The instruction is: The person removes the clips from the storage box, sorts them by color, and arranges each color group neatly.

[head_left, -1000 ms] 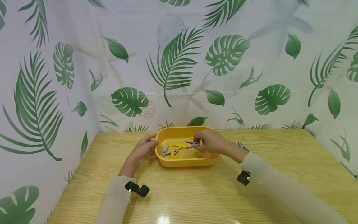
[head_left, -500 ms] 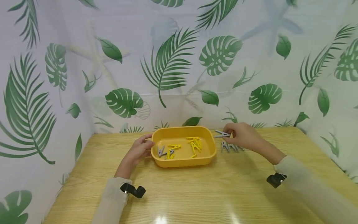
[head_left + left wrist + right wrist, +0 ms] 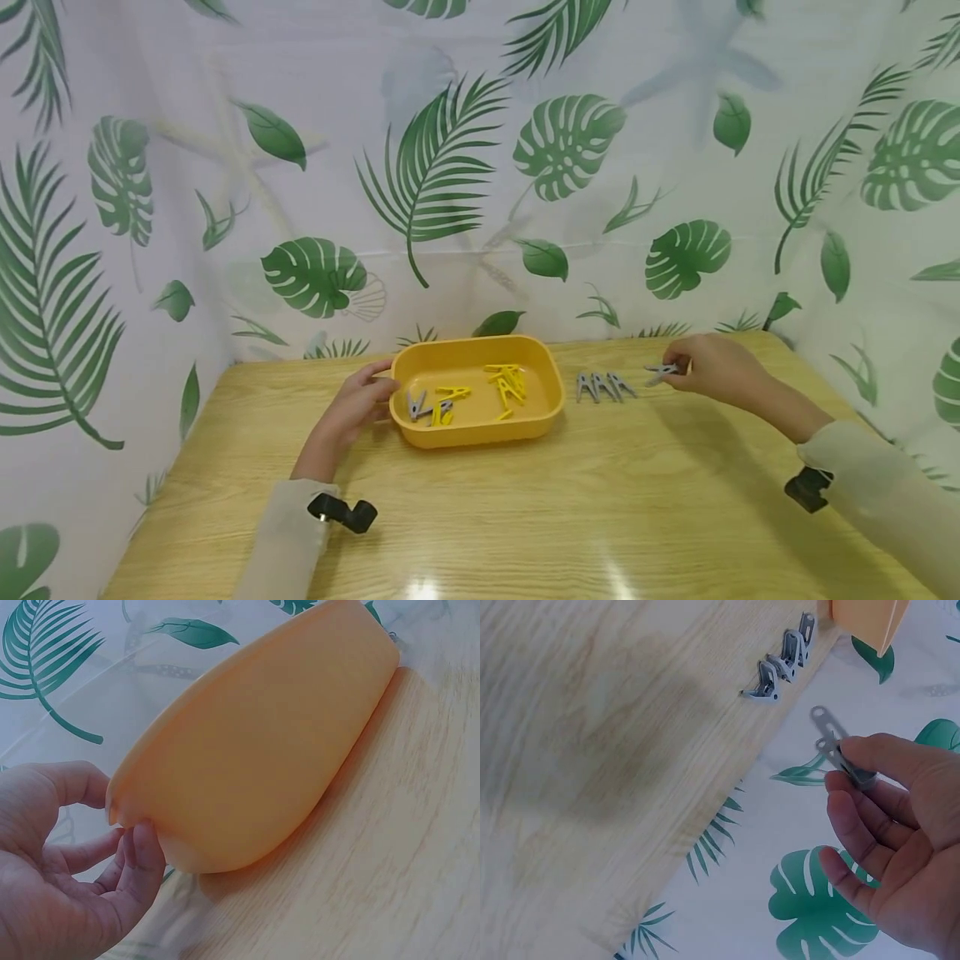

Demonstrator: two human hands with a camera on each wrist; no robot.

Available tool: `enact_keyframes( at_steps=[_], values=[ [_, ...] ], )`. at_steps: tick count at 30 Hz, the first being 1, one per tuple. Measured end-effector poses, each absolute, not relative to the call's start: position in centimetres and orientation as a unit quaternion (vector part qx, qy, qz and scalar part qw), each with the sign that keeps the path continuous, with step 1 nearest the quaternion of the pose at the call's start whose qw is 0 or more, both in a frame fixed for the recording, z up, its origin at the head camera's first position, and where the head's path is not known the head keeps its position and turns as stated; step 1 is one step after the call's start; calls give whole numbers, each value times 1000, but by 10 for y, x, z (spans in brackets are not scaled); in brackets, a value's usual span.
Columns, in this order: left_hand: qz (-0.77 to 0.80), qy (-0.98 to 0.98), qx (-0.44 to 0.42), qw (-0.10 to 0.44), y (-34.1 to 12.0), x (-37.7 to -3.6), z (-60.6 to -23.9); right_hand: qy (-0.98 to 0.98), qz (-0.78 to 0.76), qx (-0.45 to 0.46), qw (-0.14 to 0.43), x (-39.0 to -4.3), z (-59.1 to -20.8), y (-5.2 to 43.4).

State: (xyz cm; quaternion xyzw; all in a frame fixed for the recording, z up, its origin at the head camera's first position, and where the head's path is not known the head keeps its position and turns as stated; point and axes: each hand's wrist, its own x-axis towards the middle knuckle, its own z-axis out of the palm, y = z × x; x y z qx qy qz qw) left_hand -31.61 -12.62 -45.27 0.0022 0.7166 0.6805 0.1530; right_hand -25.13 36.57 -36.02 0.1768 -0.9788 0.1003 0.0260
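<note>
A yellow plastic basin (image 3: 476, 435) sits on the table, my left hand (image 3: 351, 408) gripping its left end by the rim. Inside it lie several yellow clothespins (image 3: 453, 392) and a couple of grey clothespins (image 3: 416, 405) at the left. Between thumb and fingers, my right hand (image 3: 718, 368) pinches a grey clothespin (image 3: 840, 746), held above the table at the far right. To the left of that hand, three grey clothespins (image 3: 602, 387) stand side by side in a row, right of the basin. The left wrist view shows only the basin's outer wall (image 3: 247, 750).
A wooden table (image 3: 480, 517) carries everything. Close behind it hangs a white cloth backdrop (image 3: 450, 200) with green leaf prints, which also closes off both sides.
My right hand has lifted a grey clothespin out of the basin and carried it right, past the row of grey clothespins. The left hand has stayed on the basin's rim.
</note>
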Motion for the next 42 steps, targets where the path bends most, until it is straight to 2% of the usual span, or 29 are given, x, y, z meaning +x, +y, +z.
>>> enact_keyframes(
  at_steps=[10,18,22,29,42],
  values=[
    [681,716,0,152,-133,-315,-452,-977,127,170,17,-263,-373,367],
    [676,721,-3,152,-134,-315,-453,-986,94,115,-73,-276,-378,354],
    [677,720,-5,154,-133,-314,-454,-986,106,93,-92,-288,-387,352],
    [681,716,-1,155,-132,-314,-455,-985,134,76,-79,-306,-401,351],
    [680,716,-3,160,-128,-317,-455,-985,163,50,-28,-312,-418,349]
  ],
)
